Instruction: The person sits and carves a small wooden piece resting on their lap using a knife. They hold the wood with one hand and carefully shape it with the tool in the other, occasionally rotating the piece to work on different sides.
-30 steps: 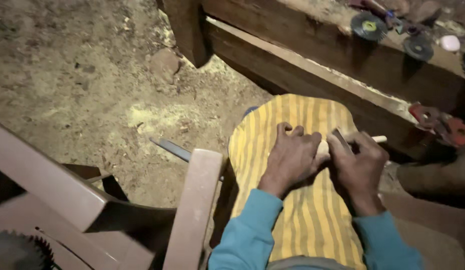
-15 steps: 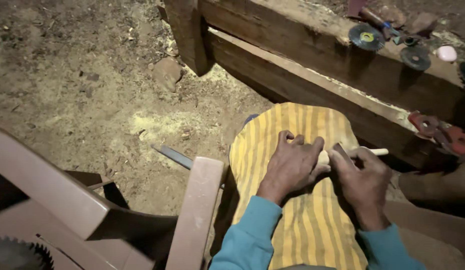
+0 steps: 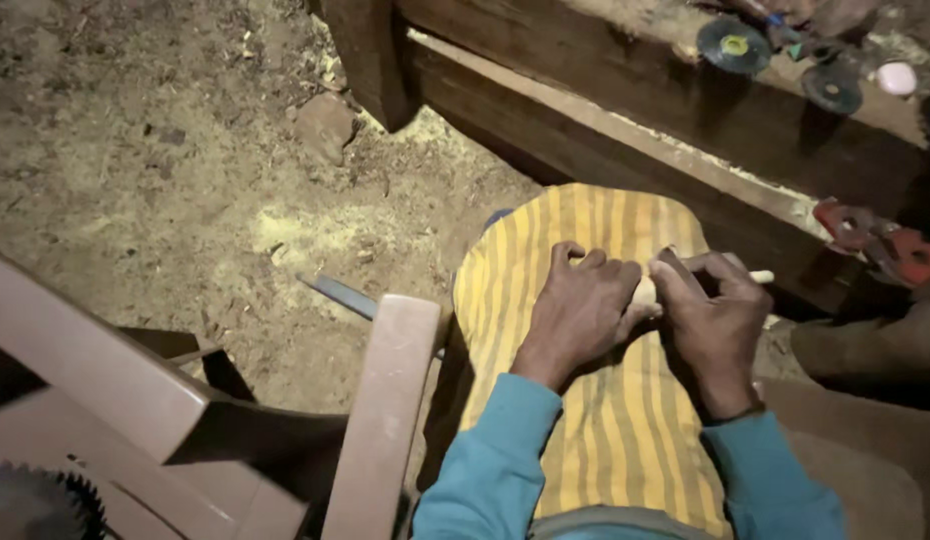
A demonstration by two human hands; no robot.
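My left hand (image 3: 582, 308) and my right hand (image 3: 713, 322) rest together on a yellow striped cloth (image 3: 585, 400) that covers my lap. Both are closed around a small pale wooden stick (image 3: 647, 291). One thin end of the stick pokes out to the right past my right hand. My right thumb and fingers pinch over it, and most of the stick is hidden under the two hands. Teal sleeves cover both forearms.
A pink plastic chair arm (image 3: 380, 400) stands at my left. A toothed saw blade (image 3: 35, 500) shows at bottom left. A dark wooden beam (image 3: 625, 110) runs ahead, with grinding discs (image 3: 735, 45) on it. A red tool (image 3: 880, 245) lies at right. Sawdust covers the ground (image 3: 165, 150).
The view has shifted slightly. My hands stay on the cloth with the stick; the fingers shift a little around it.
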